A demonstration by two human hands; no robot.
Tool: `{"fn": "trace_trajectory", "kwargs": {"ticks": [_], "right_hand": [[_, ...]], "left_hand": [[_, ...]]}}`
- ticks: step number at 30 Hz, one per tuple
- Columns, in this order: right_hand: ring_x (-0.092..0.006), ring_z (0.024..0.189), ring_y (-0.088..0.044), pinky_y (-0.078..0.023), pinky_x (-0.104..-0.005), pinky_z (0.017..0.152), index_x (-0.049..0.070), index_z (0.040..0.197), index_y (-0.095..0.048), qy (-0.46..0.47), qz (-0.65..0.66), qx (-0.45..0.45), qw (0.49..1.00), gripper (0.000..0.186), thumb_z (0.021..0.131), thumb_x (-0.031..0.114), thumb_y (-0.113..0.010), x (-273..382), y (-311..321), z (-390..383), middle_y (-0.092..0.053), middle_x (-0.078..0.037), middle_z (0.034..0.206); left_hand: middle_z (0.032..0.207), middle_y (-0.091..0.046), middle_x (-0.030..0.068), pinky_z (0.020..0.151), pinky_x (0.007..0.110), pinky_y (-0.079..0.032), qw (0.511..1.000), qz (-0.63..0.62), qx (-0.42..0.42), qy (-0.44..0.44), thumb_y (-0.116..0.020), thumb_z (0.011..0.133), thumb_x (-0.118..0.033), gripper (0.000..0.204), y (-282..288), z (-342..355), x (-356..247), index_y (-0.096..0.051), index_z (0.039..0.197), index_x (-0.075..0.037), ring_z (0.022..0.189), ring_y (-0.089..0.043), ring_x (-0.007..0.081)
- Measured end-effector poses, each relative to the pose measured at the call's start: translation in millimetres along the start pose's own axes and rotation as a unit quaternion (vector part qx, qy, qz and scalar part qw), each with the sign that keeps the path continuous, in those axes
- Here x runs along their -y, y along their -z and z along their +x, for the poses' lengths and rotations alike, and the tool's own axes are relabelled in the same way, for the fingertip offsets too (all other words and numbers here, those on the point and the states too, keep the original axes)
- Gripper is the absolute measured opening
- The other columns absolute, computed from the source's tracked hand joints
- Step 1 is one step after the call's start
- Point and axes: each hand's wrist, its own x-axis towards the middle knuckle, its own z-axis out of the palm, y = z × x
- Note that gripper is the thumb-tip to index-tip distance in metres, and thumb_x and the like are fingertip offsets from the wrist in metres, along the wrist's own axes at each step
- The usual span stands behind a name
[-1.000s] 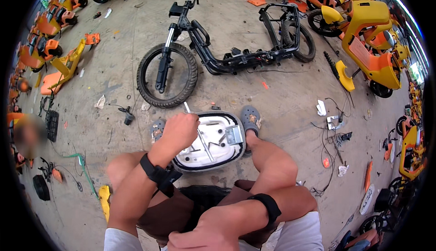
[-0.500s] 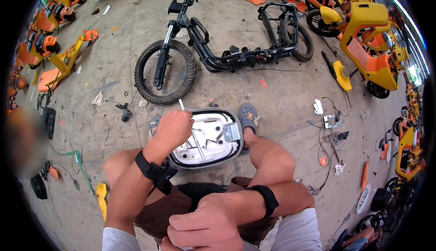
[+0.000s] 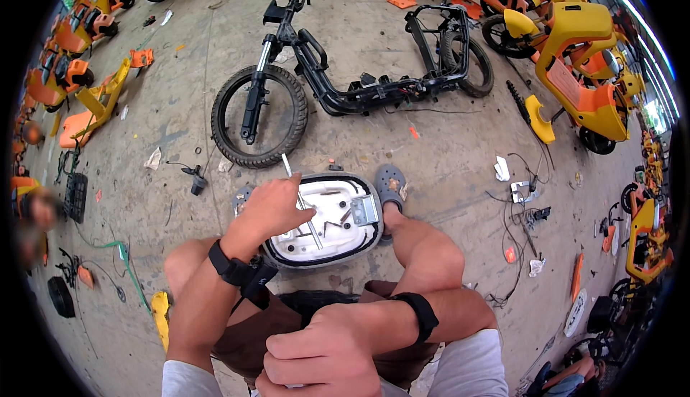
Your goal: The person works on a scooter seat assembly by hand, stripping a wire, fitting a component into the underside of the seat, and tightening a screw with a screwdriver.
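Observation:
A rounded scooter seat (image 3: 368, 245) lies underside up on the floor between my feet. Its white shell has a dark rim, and a metal hinge plate (image 3: 364, 210) sits at its right end. Small dark loose parts, apparently bolts, lie inside. My left hand (image 3: 272, 209) is over the seat's left side, loosely closed around a thin metal rod (image 3: 317, 236), with thumb and index finger extended. The rod slants from above the seat's far edge down into the shell. My right hand (image 3: 323, 354) is curled into a fist near my lap; what it holds is hidden.
A stripped black scooter frame (image 3: 338, 101) with its front wheel (image 3: 260, 115) stands just beyond the seat. Cables (image 3: 509, 232) and a loose metal bracket (image 3: 523, 192) lie at right, a green cable (image 3: 123, 253) at left. Yellow-orange scooters (image 3: 578, 74) line the sides.
My left thumb and index finger have spread from a tighter fist, showing more of the rod's middle. My right hand stays nearly still. The person at far left has shifted.

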Motion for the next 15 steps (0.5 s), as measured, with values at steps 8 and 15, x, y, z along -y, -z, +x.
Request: {"fn": "trace_trajectory", "kwargs": {"ticks": [8, 15], "right_hand": [[-0.0284, 0.059, -0.06, -0.047, -0.0352, 0.052, 0.0, 0.082, -0.062, -0.286, -0.165, 0.203, 0.922, 0.022, 0.08, 0.02, -0.071, -57, 25, -35, -0.062, -0.011, 0.072], [-0.0378, 0.077, -0.067, -0.052, -0.0486, 0.066, 0.002, 0.092, -0.065, -0.535, -0.286, 0.405, 0.684, 0.027, 0.082, 0.027, -0.066, -83, 64, -67, -0.068, -0.019, 0.075]], "left_hand": [[0.101, -0.066, 0.0234, 0.084, 0.043, -0.05, 0.973, -0.089, -0.157, -0.145, -0.068, 0.077, -0.023, 0.058, -13, -22, 28, -0.054, 0.127, 0.003, 0.099, -0.062, 0.0387], [0.074, -0.066, 0.0199, 0.063, 0.048, -0.053, 0.989, 0.072, -0.123, -0.044, -0.066, 0.083, -0.031, 0.027, -20, 12, 35, -0.069, 0.076, -0.005, 0.07, -0.066, 0.04]]}}
